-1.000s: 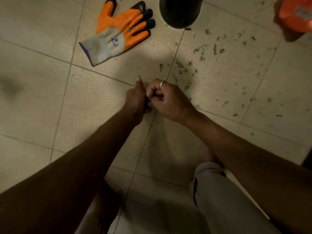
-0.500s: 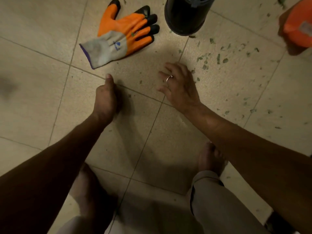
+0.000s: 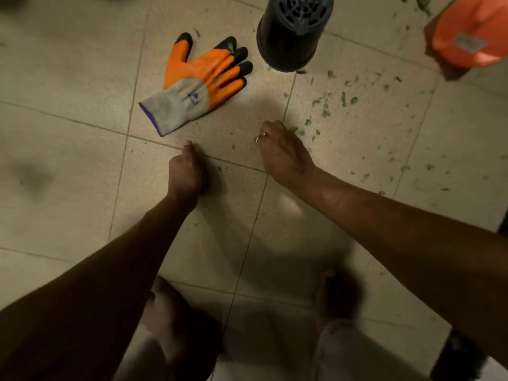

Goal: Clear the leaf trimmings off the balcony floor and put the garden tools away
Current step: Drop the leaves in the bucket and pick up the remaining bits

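Leaf trimmings [image 3: 330, 103] lie scattered on the floor tiles [image 3: 82, 78] just beside a person's right hand [image 3: 280, 152], its grip bent to the floor, any pinch unclear, while the left hand [image 3: 184, 174] rests curled, contents hidden; sweeping bits into one pile would likely serve best.

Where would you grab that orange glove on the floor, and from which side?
Probably best: pinch the glove by its grey cuff, from above on the near side. It lies flat with its orange end pointing away, so the cuff's open edge is the nearest, loosest part to lift.
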A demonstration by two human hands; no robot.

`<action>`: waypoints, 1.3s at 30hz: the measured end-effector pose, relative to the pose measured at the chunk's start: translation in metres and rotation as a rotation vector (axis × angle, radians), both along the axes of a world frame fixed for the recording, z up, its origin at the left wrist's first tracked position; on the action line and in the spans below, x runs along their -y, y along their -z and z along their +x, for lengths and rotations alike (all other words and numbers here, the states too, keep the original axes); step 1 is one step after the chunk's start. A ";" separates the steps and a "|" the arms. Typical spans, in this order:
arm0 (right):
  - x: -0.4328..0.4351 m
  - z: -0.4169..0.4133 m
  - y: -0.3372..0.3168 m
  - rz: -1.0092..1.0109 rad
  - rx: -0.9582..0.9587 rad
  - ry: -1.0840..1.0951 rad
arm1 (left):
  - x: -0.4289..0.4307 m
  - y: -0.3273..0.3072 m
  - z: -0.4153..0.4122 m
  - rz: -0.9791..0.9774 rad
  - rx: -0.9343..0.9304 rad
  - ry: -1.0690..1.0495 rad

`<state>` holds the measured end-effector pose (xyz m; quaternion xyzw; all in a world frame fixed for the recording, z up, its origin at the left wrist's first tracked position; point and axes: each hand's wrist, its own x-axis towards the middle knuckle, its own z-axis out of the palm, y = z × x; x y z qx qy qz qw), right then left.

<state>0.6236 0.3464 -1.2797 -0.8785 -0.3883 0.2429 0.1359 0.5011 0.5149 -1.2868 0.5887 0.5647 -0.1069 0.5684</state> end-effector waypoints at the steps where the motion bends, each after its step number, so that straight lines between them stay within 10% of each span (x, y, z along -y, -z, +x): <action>1: 0.000 0.004 0.000 -0.012 0.012 -0.045 | -0.001 0.001 0.003 -0.011 -0.020 0.001; 7: 0.033 0.039 0.000 -0.035 0.051 -0.556 | -0.003 0.005 0.005 -0.015 -0.054 -0.045; 15: 0.029 0.058 0.010 0.013 0.106 -0.706 | 0.000 0.005 0.014 -0.043 -0.044 -0.172; 24: 0.019 0.058 -0.006 0.268 -0.346 -0.048 | 0.048 0.008 0.051 -0.337 0.219 -0.275; 39: 0.034 0.049 -0.016 0.357 -0.256 -0.064 | 0.084 0.006 0.083 -0.259 0.281 -0.042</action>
